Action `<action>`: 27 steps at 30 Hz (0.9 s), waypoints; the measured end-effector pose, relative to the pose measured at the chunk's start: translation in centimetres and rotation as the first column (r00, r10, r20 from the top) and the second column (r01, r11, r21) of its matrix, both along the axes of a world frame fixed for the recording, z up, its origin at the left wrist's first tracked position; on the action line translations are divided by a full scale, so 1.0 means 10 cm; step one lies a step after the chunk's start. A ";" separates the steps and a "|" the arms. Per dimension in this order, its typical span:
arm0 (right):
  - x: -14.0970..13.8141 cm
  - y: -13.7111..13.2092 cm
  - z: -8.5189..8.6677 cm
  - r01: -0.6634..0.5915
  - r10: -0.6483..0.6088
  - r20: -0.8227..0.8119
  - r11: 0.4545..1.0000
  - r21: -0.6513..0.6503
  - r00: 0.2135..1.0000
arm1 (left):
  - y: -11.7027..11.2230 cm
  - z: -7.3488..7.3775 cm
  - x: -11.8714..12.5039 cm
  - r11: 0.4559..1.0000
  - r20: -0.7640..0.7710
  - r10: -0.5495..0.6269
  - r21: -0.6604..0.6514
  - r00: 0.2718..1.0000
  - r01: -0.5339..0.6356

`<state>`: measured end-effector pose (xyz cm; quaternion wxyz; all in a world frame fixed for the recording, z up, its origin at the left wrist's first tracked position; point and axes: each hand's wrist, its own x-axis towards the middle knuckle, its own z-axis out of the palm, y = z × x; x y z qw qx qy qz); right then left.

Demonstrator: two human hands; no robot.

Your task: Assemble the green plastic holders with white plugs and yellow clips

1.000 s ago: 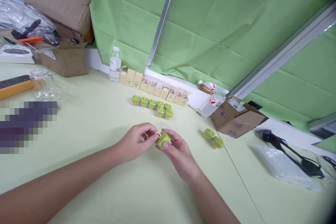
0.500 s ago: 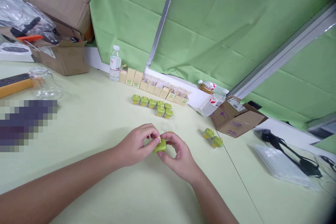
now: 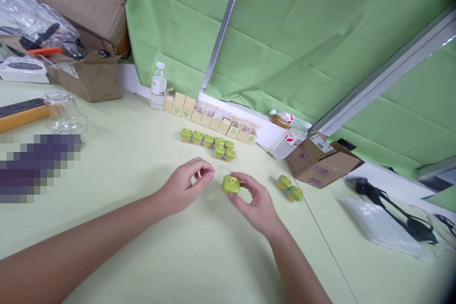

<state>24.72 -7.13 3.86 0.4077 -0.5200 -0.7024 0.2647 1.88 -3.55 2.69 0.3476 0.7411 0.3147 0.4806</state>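
Observation:
My right hand (image 3: 257,202) grips a small green lid (image 3: 231,185) between thumb and fingers, a little above the table. A pale yellow loop shows on top of the lid. To its left, apart from it, my left hand (image 3: 188,184) is closed in a pinch, with nothing visible between the fingertips. Just behind the lid stands a clear plastic cup (image 3: 232,168), partly hidden by the right hand. Farther back, several clear containers with green lids (image 3: 208,140) sit in a cluster. Two more lidded containers (image 3: 295,194) stand to the right of my right hand.
A row of small beige boxes (image 3: 215,118) lines the wall beside an upright water bottle (image 3: 158,86). At back right are lying bottles (image 3: 290,140) and a cardboard box (image 3: 318,161). A clear jar (image 3: 66,111) and power strip (image 3: 23,113) occupy the left.
My left hand has let go of the yellow loop and drawn slightly left and up. My right hand has carried the green lid right and up, toward the clear cup.

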 end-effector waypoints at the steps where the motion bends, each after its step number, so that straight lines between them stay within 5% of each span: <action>1: 0.06 0.05 -0.02 0.042 -0.042 -0.038 0.999 0.017 0.998 | 0.01 -0.01 -0.01 1.000 -0.010 0.015 -0.009 1.000 -0.015; 5: 0.26 0.25 -0.11 0.124 -0.114 -0.172 0.991 0.049 0.978 | 0.04 -0.06 0.00 0.999 -0.051 0.011 -0.032 0.999 -0.012; 13: 0.30 0.56 -0.38 -0.007 -0.008 -0.275 0.999 -0.053 0.962 | 0.05 -0.13 0.04 0.997 -0.105 -0.056 -0.049 0.993 0.051; 27: 0.35 0.51 -0.43 -0.011 -0.020 -0.234 0.991 -0.130 0.972 | 0.06 -0.13 0.01 0.997 -0.138 -0.061 -0.063 0.989 0.053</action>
